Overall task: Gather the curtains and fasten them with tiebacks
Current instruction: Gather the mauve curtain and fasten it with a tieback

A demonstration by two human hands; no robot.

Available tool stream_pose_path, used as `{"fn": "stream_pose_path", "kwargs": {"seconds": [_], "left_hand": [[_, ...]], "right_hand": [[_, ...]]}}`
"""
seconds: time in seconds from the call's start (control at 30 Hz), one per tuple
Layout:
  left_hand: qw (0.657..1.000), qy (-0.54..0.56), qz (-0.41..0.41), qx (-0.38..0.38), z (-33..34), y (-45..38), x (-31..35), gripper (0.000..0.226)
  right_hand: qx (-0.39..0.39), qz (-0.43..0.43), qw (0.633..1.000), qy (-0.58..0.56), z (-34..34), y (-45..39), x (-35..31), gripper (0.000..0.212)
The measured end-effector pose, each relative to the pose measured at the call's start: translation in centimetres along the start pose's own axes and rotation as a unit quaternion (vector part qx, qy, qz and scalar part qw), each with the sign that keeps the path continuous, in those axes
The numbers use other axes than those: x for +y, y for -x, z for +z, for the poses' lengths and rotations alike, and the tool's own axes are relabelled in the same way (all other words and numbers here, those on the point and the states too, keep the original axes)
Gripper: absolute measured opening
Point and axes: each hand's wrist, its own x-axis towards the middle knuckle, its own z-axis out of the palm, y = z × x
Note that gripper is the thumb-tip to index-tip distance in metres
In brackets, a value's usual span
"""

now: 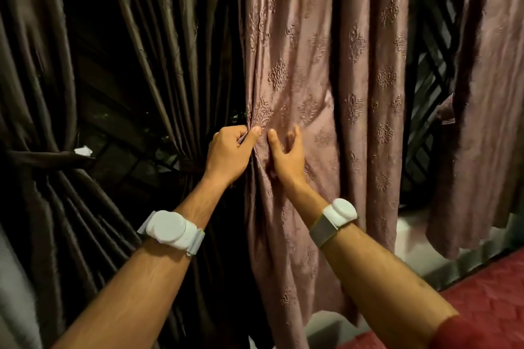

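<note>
Left hand [228,154]: closed, pinching the left edge of the pink curtain [320,87] between thumb and fingers, fabric bunched into folds at the grip. Right hand [286,154]: open, fingers spread moderately, palm side pressed flat against the same curtain just beside the left hand; holding nothing. White puck-shaped wrist device [170,229] on the left forearm, a matching one [340,212] on the right with a grey band. Pink curtain hanging loose, embossed with a repeated floral motif, unfastened. Directly left, touching its edge: dark brown curtain [158,45], gathered and cinched by a dark tieback [188,166]. Further left: another dark brown panel [34,93], likewise bound by a dark tieback [48,156]. Far right: a second pink panel [490,93], hanging apart. Window grille [428,84] visible between the pink panels. Red quilted surface [487,292] at lower right.
</note>
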Motion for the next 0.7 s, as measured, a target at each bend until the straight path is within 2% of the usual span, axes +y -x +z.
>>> {"fn": "stream_pose_path", "kwargs": {"seconds": [0.13,0.2,0.3,0.4,0.57,0.7], "left_hand": [[0.999,-0.044,-0.007,0.006,-0.4,0.0,0.1,0.061],[0.999,-0.051,-0.008,0.009,-0.4,0.1,0.1,0.061],[0.997,-0.07,-0.005,0.016,-0.6,0.2,0.1,0.061],[0.994,-0.103,-0.035,0.032,-1.0,0.3,-0.3,0.061],[0.992,-0.108,-0.07,0.011,-0.2,0.0,0.3,0.055],[0.994,-0.062,-0.081,-0.024,1.0,-0.4,1.3,0.049]], "right_hand": [[-0.034,-0.008,0.995,-0.089,1.6,-1.2,0.0,0.041],[-0.04,-0.003,0.991,-0.128,1.9,-1.4,0.2,0.029],[0.01,-0.004,0.988,-0.156,1.7,-1.2,0.0,0.024],[0.078,-0.078,0.987,-0.119,1.1,-0.1,0.0,0.017],[0.051,-0.252,0.966,-0.003,0.6,2.3,0.1,0.018],[0.051,-0.27,0.961,0.026,0.4,2.4,-0.1,0.019]]}}
